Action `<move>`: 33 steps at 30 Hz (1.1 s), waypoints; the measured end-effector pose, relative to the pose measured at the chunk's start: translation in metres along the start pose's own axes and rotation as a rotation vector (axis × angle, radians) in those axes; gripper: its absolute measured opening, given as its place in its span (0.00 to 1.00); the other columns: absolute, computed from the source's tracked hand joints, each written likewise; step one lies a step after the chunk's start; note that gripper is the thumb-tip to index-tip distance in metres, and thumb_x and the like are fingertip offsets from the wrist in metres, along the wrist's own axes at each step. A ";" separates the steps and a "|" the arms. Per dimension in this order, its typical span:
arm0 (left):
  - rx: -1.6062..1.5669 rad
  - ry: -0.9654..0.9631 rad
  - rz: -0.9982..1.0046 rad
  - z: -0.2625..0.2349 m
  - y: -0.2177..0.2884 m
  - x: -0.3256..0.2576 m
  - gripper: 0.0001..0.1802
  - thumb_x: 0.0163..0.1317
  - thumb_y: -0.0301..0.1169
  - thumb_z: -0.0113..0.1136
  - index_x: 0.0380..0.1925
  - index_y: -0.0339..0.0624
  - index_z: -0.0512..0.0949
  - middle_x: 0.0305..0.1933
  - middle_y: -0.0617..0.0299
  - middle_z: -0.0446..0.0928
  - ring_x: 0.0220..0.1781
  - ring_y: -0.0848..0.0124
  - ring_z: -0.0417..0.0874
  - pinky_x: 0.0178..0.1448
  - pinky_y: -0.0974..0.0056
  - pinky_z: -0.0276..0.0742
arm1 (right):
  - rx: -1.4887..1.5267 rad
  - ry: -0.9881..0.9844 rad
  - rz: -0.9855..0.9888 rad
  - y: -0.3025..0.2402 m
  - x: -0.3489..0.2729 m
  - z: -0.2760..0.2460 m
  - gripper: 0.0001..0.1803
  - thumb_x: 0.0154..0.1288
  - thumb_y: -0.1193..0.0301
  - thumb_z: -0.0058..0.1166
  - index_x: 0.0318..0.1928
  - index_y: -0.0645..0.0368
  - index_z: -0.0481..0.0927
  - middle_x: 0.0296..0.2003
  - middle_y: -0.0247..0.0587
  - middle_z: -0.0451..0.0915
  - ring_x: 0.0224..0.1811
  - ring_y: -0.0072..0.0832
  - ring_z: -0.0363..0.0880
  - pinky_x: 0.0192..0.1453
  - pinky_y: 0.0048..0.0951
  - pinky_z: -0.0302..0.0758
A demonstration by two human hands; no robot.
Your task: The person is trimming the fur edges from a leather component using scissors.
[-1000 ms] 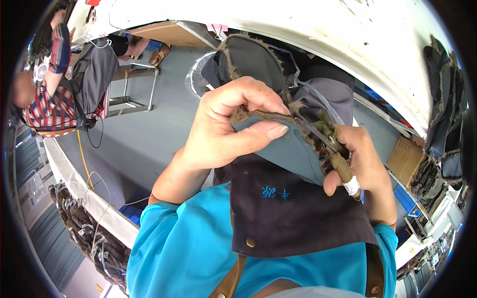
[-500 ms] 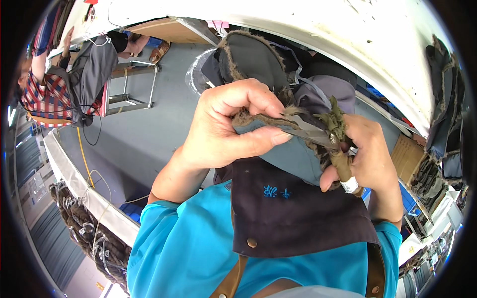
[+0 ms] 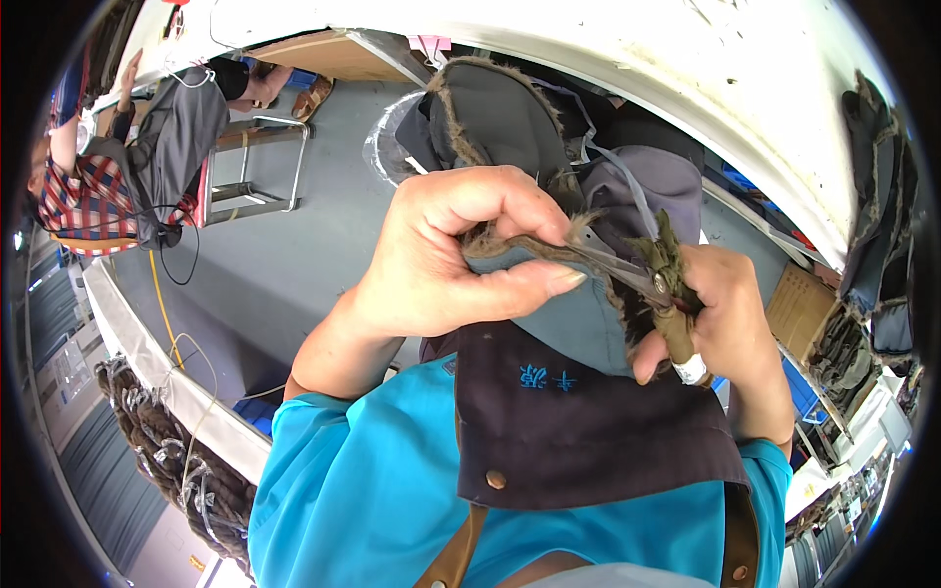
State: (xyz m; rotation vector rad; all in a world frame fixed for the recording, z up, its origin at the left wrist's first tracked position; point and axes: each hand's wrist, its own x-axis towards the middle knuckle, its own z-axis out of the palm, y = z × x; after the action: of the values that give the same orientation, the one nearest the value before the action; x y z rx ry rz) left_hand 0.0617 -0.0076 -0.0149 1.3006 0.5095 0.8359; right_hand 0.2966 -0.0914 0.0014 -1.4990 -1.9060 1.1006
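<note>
Frame centre: left hand [image 3: 441,260] fingers pinch a fur-trimmed grey fabric piece [image 3: 578,314]; right hand [image 3: 730,323] grips thread snips [image 3: 637,274] cutting its edge.

Scissors [image 3: 627,269] right of left hand [image 3: 451,260], above apron [image 3: 588,431].

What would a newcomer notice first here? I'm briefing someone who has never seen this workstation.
Dead centre, the left hand pinches the fuzzy edge of a grey fabric piece, while the right hand works small scissors along that edge. Below are a teal sleeve and a dark apron; another person sits upper left.
</note>
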 end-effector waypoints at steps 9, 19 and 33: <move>0.168 -0.143 0.008 -0.002 0.008 0.007 0.09 0.44 0.20 0.68 0.28 0.37 0.80 0.24 0.66 0.76 0.20 0.83 0.65 0.23 0.74 0.59 | -0.033 -0.126 0.084 0.000 -0.004 -0.029 0.20 0.27 0.73 0.69 0.21 0.61 0.70 0.16 0.42 0.66 0.18 0.41 0.62 0.22 0.34 0.59; 0.241 -0.204 -0.061 -0.001 0.012 0.010 0.11 0.37 0.20 0.71 0.23 0.38 0.80 0.20 0.64 0.77 0.19 0.79 0.69 0.22 0.73 0.57 | -0.254 -0.037 -0.050 -0.008 0.001 -0.041 0.21 0.21 0.74 0.68 0.20 0.63 0.70 0.16 0.44 0.64 0.19 0.43 0.63 0.23 0.35 0.60; 0.234 -0.173 -0.138 0.000 0.012 0.009 0.09 0.37 0.20 0.70 0.20 0.38 0.79 0.17 0.67 0.74 0.18 0.82 0.66 0.21 0.74 0.54 | -0.375 -0.006 -0.026 -0.017 0.001 -0.042 0.24 0.19 0.71 0.70 0.18 0.63 0.67 0.16 0.45 0.65 0.19 0.44 0.65 0.23 0.36 0.62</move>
State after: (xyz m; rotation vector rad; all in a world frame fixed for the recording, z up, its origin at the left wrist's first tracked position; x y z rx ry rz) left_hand 0.0644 0.0000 -0.0020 1.5186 0.5636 0.5551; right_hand 0.3186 -0.0794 0.0386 -1.6558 -2.2197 0.7628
